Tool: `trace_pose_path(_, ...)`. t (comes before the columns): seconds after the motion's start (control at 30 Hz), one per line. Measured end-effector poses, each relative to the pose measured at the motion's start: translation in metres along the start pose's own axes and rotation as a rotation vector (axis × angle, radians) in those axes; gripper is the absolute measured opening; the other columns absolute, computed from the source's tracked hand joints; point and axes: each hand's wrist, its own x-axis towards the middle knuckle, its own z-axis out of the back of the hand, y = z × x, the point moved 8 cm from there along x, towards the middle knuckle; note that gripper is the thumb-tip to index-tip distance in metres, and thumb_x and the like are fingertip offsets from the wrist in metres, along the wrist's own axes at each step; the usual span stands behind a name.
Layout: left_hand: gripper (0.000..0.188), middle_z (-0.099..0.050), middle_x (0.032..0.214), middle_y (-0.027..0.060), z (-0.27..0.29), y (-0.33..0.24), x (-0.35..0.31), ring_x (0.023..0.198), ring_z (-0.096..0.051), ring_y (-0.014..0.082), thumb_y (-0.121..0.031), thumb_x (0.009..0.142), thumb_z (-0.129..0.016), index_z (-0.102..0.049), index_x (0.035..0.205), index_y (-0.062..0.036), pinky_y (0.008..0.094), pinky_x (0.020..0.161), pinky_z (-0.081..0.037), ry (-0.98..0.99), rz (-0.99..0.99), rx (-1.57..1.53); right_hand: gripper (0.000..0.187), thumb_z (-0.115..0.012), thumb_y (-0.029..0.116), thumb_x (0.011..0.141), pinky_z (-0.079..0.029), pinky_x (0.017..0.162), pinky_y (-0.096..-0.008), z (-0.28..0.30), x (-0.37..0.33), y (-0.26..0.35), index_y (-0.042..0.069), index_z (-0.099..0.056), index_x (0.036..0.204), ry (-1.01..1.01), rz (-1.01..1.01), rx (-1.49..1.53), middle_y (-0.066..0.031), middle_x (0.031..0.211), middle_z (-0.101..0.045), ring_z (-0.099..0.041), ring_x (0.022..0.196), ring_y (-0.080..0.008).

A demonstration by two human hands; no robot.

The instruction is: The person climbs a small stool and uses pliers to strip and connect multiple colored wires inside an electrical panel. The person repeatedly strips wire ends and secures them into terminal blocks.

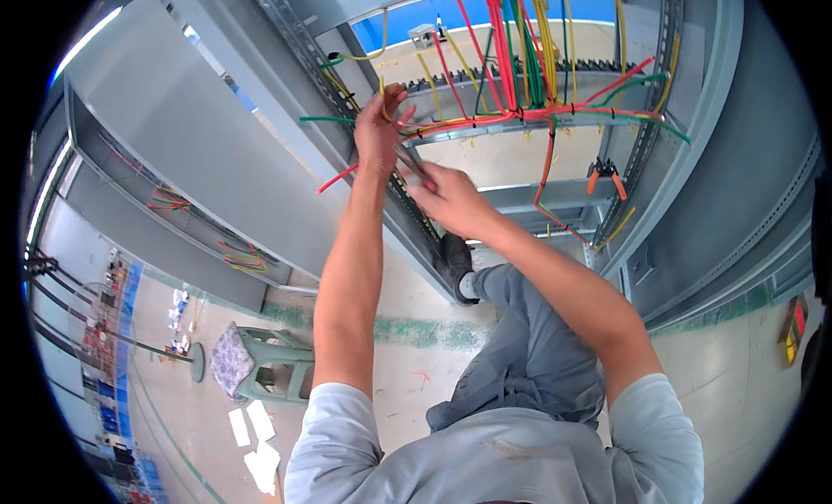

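Note:
At the left post of an open grey cabinet, my left hand (375, 133) is raised with its fingers closed around a thin yellow wire (382, 91). Just below it, my right hand (452, 199) grips a slim metal hand tool (408, 159) with some red at its handle. Motion blurs the tool, so its exact kind is unclear. Its tip points up toward my left wrist and the wire bundle. Beside my hands, a tied bundle of red, green and yellow wires (472, 121) runs across the cabinet. A green wire end (325, 119) and a red one (336, 180) stick out left.
Orange-handled pliers (607, 180) hang on the cabinet's right side. More wires (511, 53) drop from above. My shoe (457, 257) rests at the cabinet's base. Behind on the left stand a green stool (276, 365) with a patterned cushion and other grey cabinets (186, 114). White papers (260, 461) lie on the floor.

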Motion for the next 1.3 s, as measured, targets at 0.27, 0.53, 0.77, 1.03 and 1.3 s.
trace_pose_path(0.27, 0.031, -0.060, 0.077, -0.0041, 0.013, 0.013, 0.005, 0.068, -0.050, 0.0043, -0.029, 0.106, -0.058, -0.070, 0.097, -0.0015, 0.0234, 0.060, -0.042, -0.212, -0.203, 0.225, 0.025, -0.067, 0.021, 0.090, -0.054, 0.075, -0.0429, 0.023, 0.134, 0.026, 0.000, -0.068, 0.102, -0.607, 0.075, -0.149, -0.0190, 0.087, -0.072, -0.072, 0.083, -0.0353)
trace_pose_path(0.53, 0.029, -0.053, 0.073, -0.0043, 0.001, 0.008, 0.028, 0.066, -0.042, 0.0068, -0.026, 0.106, -0.054, -0.067, 0.095, -0.0022, 0.0259, 0.060, -0.035, -0.102, -0.144, 0.175, 0.021, -0.075, 0.019, 0.076, -0.056, 0.076, -0.0444, 0.048, 0.232, -0.040, -0.001, -0.072, 0.082, -0.577, -0.244, -0.184, -0.0210, 0.084, -0.074, -0.073, 0.079, -0.0358)
trace_pose_path(0.77, 0.026, -0.057, 0.077, -0.0057, 0.010, 0.000, 0.022, 0.068, -0.044, 0.0049, -0.020, 0.106, -0.054, -0.071, 0.107, -0.0010, 0.0236, 0.063, -0.036, -0.100, -0.151, 0.083, 0.017, -0.065, 0.015, 0.096, -0.047, 0.044, -0.0357, 0.027, 0.256, -0.079, 0.004, -0.062, 0.083, -0.217, -0.707, 0.304, -0.0039, 0.068, -0.059, -0.055, 0.052, -0.0188)
trace_pose_path(1.03, 0.024, -0.053, 0.072, -0.0067, 0.018, 0.010, 0.052, 0.061, -0.043, 0.0031, -0.025, 0.105, -0.058, -0.074, 0.107, -0.0064, 0.0218, 0.052, -0.031, -0.127, -0.125, 0.099, 0.020, -0.072, 0.022, 0.091, -0.051, 0.050, -0.0382, 0.028, 0.273, -0.095, 0.003, -0.069, 0.087, -0.035, -0.746, 0.155, -0.0047, 0.069, -0.064, -0.059, 0.056, -0.0179)
trace_pose_path(1.3, 0.025, -0.060, 0.073, -0.0028, 0.018, 0.009, 0.062, 0.063, -0.050, 0.0054, -0.023, 0.104, -0.058, -0.071, 0.099, -0.0032, 0.0243, 0.053, -0.037, -0.113, -0.011, 0.205, 0.022, -0.066, 0.019, 0.077, -0.056, 0.087, -0.0468, 0.039, 0.270, -0.031, 0.003, -0.076, 0.090, -0.333, -0.032, -0.647, -0.0249, 0.096, -0.072, -0.070, 0.093, -0.0411)
